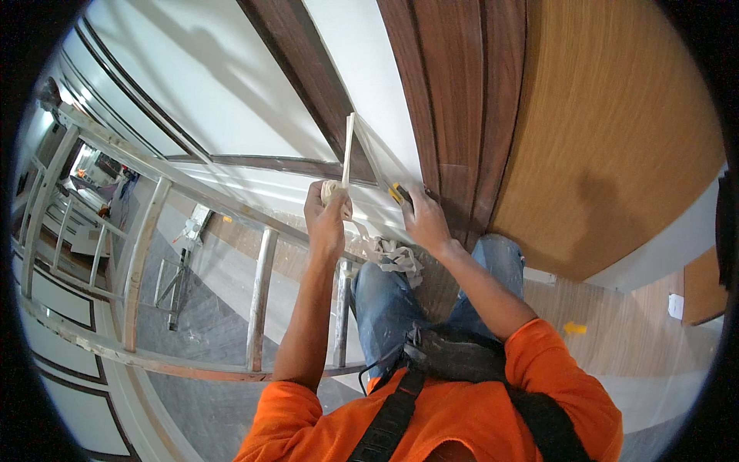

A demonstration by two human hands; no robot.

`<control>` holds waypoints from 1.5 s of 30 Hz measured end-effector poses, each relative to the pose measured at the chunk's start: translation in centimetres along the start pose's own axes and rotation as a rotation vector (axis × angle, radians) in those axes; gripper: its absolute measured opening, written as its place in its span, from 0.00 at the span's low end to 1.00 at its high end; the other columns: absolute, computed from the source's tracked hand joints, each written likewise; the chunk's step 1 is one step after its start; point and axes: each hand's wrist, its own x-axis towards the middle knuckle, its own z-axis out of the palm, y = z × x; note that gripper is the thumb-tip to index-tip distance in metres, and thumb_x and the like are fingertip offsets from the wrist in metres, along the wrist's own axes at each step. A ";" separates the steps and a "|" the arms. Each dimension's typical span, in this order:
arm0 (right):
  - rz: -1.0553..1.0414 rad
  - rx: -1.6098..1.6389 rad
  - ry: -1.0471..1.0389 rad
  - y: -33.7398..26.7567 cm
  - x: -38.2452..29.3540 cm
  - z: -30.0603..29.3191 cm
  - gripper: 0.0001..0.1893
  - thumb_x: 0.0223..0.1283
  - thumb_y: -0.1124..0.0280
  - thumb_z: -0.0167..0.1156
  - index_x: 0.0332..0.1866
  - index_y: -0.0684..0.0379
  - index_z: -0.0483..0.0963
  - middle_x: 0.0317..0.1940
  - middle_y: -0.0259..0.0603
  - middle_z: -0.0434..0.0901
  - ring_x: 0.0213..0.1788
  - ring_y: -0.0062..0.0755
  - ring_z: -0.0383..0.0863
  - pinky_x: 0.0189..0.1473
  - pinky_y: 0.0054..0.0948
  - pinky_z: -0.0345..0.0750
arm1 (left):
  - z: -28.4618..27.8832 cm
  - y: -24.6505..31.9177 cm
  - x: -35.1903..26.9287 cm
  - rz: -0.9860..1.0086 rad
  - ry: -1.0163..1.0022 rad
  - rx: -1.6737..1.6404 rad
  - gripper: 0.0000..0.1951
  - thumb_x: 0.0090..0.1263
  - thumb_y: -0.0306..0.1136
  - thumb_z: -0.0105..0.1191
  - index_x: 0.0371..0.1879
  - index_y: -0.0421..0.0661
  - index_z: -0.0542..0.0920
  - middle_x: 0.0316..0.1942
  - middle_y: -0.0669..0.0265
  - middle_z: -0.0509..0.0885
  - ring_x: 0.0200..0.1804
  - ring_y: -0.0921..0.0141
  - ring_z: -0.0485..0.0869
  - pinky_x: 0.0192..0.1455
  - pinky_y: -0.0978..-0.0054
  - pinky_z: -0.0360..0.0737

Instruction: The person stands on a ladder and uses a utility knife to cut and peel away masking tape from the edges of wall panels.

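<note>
Bunched pale masking tape [333, 190] is in my left hand [326, 216], pinched between thumb and fingers. From it a narrow strip of tape [349, 147] runs up to the edge of a dark wood trim [312, 75] on the white wall panel. My right hand [424, 216] is closed around a yellow and black utility knife [399, 193], close to the wall and right of the strip. Whether its blade is out, I cannot tell. Below my hands, crumpled tape strips [398, 260] hang or lie near my left knee.
A metal ladder [262, 300] extends along my left side. At the right stand dark wood panelling [456, 104] and a large light-wood panel [618, 133]. Clutter [193, 225] and a small metal stand [173, 294] are on the floor beyond the ladder.
</note>
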 end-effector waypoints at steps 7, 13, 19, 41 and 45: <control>-0.046 0.034 0.075 0.2 0.8 -0.3 0.18 0.65 0.72 0.55 0.59 0.64 0.70 0.47 0.62 0.80 0.49 0.65 0.80 0.50 0.53 0.77 | -0.4 -1.7 -2.9 -0.048 0.017 0.035 0.08 0.67 0.24 0.54 0.42 0.43 0.72 0.28 0.67 0.76 0.27 0.76 0.75 0.30 0.79 0.71; -0.001 0.046 0.042 0.2 0.6 -0.4 0.18 0.66 0.71 0.55 0.59 0.64 0.70 0.50 0.61 0.79 0.49 0.64 0.80 0.50 0.53 0.77 | -0.9 -2.6 -5.3 -0.121 0.032 -0.018 0.07 0.68 0.26 0.52 0.43 0.43 0.71 0.28 0.66 0.76 0.29 0.74 0.76 0.33 0.78 0.73; -0.020 0.026 0.078 -0.4 0.9 -0.2 0.19 0.68 0.70 0.54 0.63 0.59 0.67 0.49 0.61 0.80 0.49 0.63 0.80 0.48 0.53 0.78 | -1.4 -3.1 -7.6 -0.170 0.050 -0.031 0.08 0.68 0.25 0.50 0.44 0.43 0.70 0.30 0.65 0.76 0.31 0.73 0.76 0.36 0.75 0.74; 0.068 0.049 0.125 1.3 1.4 3.7 0.18 0.68 0.75 0.53 0.61 0.63 0.65 0.50 0.65 0.77 0.53 0.67 0.76 0.54 0.53 0.73 | -5.4 -6.5 -16.3 -0.401 0.046 0.080 0.06 0.71 0.29 0.51 0.42 0.43 0.71 0.27 0.67 0.77 0.28 0.76 0.76 0.33 0.76 0.74; 0.151 0.037 0.051 1.3 1.2 3.6 0.17 0.68 0.75 0.52 0.59 0.64 0.65 0.49 0.66 0.77 0.51 0.69 0.77 0.52 0.54 0.74 | -6.4 -6.9 -17.4 -0.413 0.064 0.071 0.06 0.71 0.29 0.51 0.42 0.43 0.71 0.27 0.66 0.77 0.29 0.75 0.76 0.34 0.76 0.74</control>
